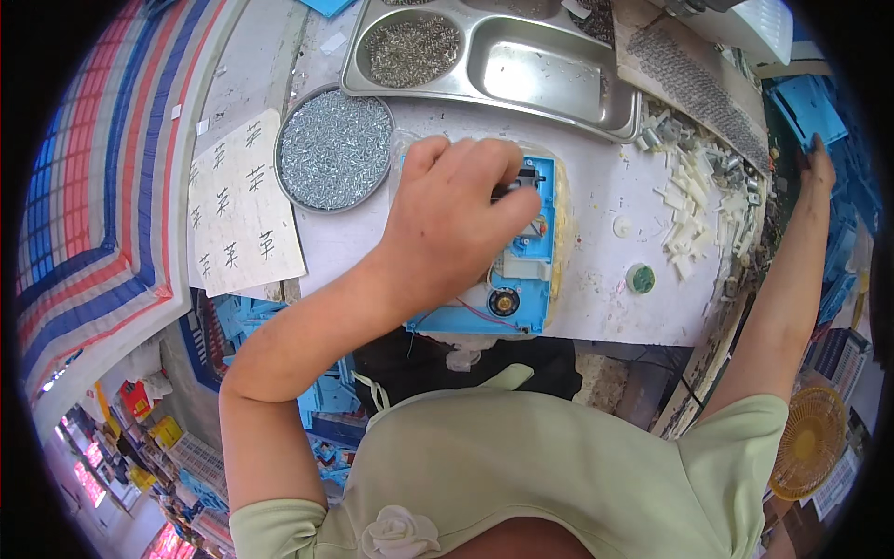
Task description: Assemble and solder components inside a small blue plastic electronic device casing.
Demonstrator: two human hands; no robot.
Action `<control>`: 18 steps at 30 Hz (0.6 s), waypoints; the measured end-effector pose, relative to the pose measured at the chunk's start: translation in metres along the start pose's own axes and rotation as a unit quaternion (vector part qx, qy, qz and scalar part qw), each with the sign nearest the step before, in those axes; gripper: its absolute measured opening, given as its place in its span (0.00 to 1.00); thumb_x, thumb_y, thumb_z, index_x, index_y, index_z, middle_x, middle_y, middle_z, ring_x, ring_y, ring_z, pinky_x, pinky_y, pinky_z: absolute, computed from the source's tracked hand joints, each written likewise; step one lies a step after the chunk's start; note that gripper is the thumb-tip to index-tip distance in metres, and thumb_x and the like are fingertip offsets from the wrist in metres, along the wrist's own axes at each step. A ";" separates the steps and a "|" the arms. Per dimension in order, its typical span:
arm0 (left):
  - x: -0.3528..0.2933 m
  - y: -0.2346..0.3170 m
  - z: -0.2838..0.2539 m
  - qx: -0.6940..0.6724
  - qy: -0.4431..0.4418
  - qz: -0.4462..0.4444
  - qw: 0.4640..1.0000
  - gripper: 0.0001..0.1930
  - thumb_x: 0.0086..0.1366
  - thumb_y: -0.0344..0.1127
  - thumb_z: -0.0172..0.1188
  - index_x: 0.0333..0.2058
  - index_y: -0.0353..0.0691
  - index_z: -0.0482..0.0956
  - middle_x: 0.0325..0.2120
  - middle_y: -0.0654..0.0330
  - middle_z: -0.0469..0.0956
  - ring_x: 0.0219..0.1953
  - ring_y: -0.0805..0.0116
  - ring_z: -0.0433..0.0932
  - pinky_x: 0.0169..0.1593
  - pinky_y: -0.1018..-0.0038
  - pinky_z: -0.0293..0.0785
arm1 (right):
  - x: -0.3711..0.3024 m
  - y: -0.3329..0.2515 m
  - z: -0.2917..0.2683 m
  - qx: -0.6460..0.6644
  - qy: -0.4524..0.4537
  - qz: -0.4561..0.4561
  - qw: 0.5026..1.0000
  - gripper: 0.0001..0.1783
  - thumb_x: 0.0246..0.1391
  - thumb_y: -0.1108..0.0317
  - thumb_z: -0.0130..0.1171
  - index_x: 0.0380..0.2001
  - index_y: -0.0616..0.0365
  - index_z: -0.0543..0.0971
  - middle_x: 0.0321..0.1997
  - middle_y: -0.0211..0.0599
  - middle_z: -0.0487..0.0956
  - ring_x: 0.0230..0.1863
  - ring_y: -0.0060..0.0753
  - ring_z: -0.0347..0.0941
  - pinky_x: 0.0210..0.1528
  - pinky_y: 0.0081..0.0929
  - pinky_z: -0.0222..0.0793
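A light-blue plastic housing lies on the white worktop in front of me. Inside it sit a small round speaker, a white plastic part and thin red wires. My left hand is closed over the housing's upper half, near a small dark part; what its fingers pinch is hidden. Stretched far to the right, my right hand has its fingers at the lower edge of a blue plastic panel and appears to grip it.
Beyond the housing are a round dish of silver screws and a steel compartment tray. A handwritten paper sheet lies left. White plastic parts and a green round piece lie right. A yellow basket stands lower right.
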State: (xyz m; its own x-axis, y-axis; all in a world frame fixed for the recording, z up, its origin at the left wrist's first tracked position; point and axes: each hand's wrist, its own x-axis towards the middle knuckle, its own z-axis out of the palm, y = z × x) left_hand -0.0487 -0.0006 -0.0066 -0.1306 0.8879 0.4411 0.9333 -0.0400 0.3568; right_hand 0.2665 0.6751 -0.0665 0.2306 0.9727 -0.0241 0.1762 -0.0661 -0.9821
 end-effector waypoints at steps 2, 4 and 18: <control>0.011 -0.007 0.003 -0.002 -0.008 0.019 1.000 0.14 0.50 0.30 0.71 0.37 0.43 0.79 0.37 0.60 0.73 0.40 0.60 0.75 0.44 0.63 0.66 | -0.021 -0.025 -0.037 0.017 -0.010 -0.086 0.996 0.23 0.57 0.66 0.72 0.46 0.76 0.76 0.47 0.47 0.78 0.44 0.40 0.77 0.43 0.45 0.86; 0.025 -0.005 0.005 0.006 -0.044 0.025 0.999 0.16 0.51 0.30 0.71 0.39 0.42 0.77 0.39 0.58 0.73 0.41 0.58 0.75 0.45 0.61 0.68 | -0.045 -0.046 -0.077 0.007 0.013 -0.170 0.985 0.25 0.58 0.67 0.70 0.49 0.77 0.76 0.51 0.49 0.77 0.47 0.41 0.78 0.45 0.45 0.87; 0.020 -0.018 0.006 -0.040 -0.073 0.108 0.991 0.18 0.53 0.31 0.70 0.43 0.44 0.78 0.45 0.56 0.75 0.46 0.55 0.78 0.50 0.61 0.72 | -0.418 -0.089 -0.152 0.099 -0.150 -0.332 0.926 0.16 0.68 0.74 0.58 0.55 0.72 0.77 0.45 0.42 0.82 0.41 0.22 0.78 0.40 0.19 0.74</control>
State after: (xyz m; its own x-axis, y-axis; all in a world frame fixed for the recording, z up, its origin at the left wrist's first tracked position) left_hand -0.0664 0.0206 -0.0097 0.1237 0.9112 0.3931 0.9044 -0.2665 0.3332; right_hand 0.3001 0.2408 0.0595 -0.1472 0.8041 0.5760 -0.0015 0.5822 -0.8131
